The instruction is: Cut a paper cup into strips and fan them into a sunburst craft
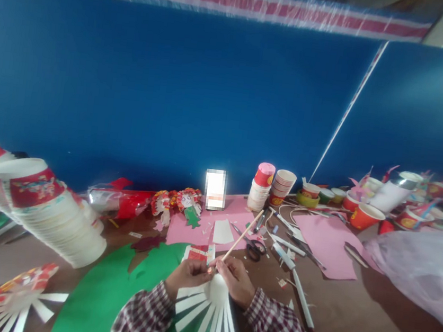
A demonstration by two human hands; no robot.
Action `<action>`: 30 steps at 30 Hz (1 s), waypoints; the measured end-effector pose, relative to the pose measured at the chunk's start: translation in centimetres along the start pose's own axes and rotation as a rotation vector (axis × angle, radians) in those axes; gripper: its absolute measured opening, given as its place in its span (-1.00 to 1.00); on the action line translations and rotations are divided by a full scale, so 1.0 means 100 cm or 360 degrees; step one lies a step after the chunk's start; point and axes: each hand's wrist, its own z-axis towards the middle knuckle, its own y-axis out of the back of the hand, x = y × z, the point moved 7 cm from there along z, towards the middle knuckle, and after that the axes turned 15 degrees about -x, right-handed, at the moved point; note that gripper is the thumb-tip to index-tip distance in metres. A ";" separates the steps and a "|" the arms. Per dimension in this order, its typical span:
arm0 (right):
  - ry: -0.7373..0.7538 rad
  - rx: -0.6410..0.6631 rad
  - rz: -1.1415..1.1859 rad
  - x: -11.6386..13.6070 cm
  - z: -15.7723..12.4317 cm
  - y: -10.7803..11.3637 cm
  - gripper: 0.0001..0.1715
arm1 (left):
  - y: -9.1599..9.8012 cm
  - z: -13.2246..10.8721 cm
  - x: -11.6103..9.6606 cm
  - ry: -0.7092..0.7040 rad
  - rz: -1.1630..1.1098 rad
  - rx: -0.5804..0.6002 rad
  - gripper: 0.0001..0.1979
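Observation:
A paper cup (216, 291) cut into long white strips hangs fanned out below my hands, its round base toward me. My left hand (188, 277) is closed, its fingertips pinching the cup's upper edge. Close beside it, my right hand (237, 281) is closed around the lower part of a thin wooden stick (242, 240), which slants up to the right. The stick's lower end meets the cup between my fingertips, where the exact contact is hidden. Under the strips lies a sheet of green paper (90, 297).
Stacked paper cups (60, 211) lean at the left, near another cut cup (26, 293). Black-handled scissors (255, 249) lie on pink paper ahead. A glue gun (283, 255) is right of them. Cup stacks (259, 194) stand by the blue wall; a plastic bag (421, 274) lies far right.

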 end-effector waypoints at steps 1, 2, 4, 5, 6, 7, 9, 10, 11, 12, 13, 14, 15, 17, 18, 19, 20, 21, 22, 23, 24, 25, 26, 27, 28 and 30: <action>-0.0024 -0.0002 0.0029 -0.002 0.000 0.000 -0.60 | 0.000 0.000 0.000 -0.0001 0.0010 -0.0019 -0.64; -0.0047 -0.0004 0.0061 -0.003 0.001 0.000 -0.61 | -0.001 -0.001 0.000 0.0005 0.0018 -0.0037 -0.63; -0.0090 -0.0019 0.0117 -0.004 0.002 0.001 -0.62 | -0.001 -0.002 -0.002 0.0019 0.0033 -0.0104 -0.62; -0.0111 -0.0038 0.0133 -0.004 0.003 0.002 -0.62 | 0.001 -0.002 -0.004 0.0011 0.0036 -0.0152 -0.61; -0.0126 -0.0065 0.0137 -0.004 0.004 0.003 -0.62 | 0.002 -0.003 -0.007 0.0005 0.0021 -0.0192 -0.60; -0.0131 -0.0102 0.0131 -0.004 0.005 0.005 -0.63 | 0.003 -0.004 -0.009 0.0011 -0.0025 -0.0217 -0.58; -0.0125 -0.0188 0.0113 -0.004 0.007 0.009 -0.63 | 0.003 -0.006 -0.012 0.0082 -0.0271 -0.0209 -0.51; -0.0126 -0.0225 0.0117 -0.005 0.008 0.011 -0.62 | 0.003 -0.007 -0.013 0.0142 -0.0461 -0.0179 -0.46; -0.0132 -0.0255 0.0132 -0.005 0.009 0.012 -0.62 | 0.001 -0.008 -0.014 0.0199 -0.0623 -0.0128 -0.40; -0.0146 -0.0284 0.0152 -0.006 0.009 0.013 -0.61 | 0.001 -0.010 -0.016 0.0212 -0.0741 -0.0075 -0.34; -0.0166 -0.0313 0.0169 -0.007 0.010 0.015 -0.61 | 0.001 -0.011 -0.020 0.0169 -0.0815 -0.0017 -0.30; -0.0184 -0.0338 0.0179 -0.008 0.011 0.016 -0.60 | 0.001 -0.013 -0.025 0.0093 -0.0841 0.0046 -0.27; -0.0198 -0.0362 0.0182 -0.009 0.011 0.017 -0.59 | 0.001 -0.015 -0.030 -0.0007 -0.0822 0.0110 -0.25; -0.0204 -0.0395 0.0175 -0.009 0.011 0.019 -0.59 | 0.000 -0.021 -0.039 -0.0203 -0.0666 0.0221 -0.22; -0.0196 -0.0407 0.0172 -0.009 0.011 0.020 -0.60 | -0.001 -0.023 -0.042 -0.0277 -0.0541 0.0243 -0.22; -0.0182 -0.0424 0.0165 -0.008 0.011 0.021 -0.61 | -0.001 -0.024 -0.043 -0.0333 -0.0418 0.0245 -0.24; -0.0168 -0.0446 0.0153 -0.008 0.011 0.022 -0.62 | 0.000 -0.025 -0.043 -0.0355 -0.0324 0.0227 -0.29; -0.0155 -0.0467 0.0141 -0.007 0.011 0.023 -0.63 | 0.000 -0.025 -0.042 -0.0341 -0.0273 0.0198 -0.35; -0.0142 -0.0473 0.0130 -0.007 0.011 0.023 -0.63 | 0.001 -0.025 -0.040 -0.0293 -0.0271 0.0167 -0.41; -0.0130 -0.0467 0.0125 -0.006 0.011 0.024 -0.64 | 0.002 -0.024 -0.038 -0.0216 -0.0307 0.0137 -0.46; -0.0119 -0.0457 0.0126 -0.005 0.011 0.024 -0.64 | 0.003 -0.023 -0.035 -0.0130 -0.0362 0.0108 -0.50; -0.0109 -0.0448 0.0132 -0.004 0.011 0.024 -0.64 | 0.004 -0.023 -0.033 -0.0050 -0.0422 0.0072 -0.53; -0.0105 -0.0451 0.0142 -0.002 0.011 0.026 -0.65 | 0.005 -0.023 -0.032 0.0013 -0.0469 0.0036 -0.54; -0.0111 -0.0471 0.0158 0.000 0.012 0.028 -0.66 | 0.007 -0.023 -0.031 0.0058 -0.0493 0.0007 -0.54; -0.0128 -0.0495 0.0178 0.002 0.012 0.031 -0.66 | 0.008 -0.023 -0.031 0.0089 -0.0500 -0.0014 -0.54; -0.0164 -0.0505 0.0220 0.007 0.011 0.037 -0.64 | 0.008 -0.024 -0.031 0.0145 -0.0470 -0.0016 -0.53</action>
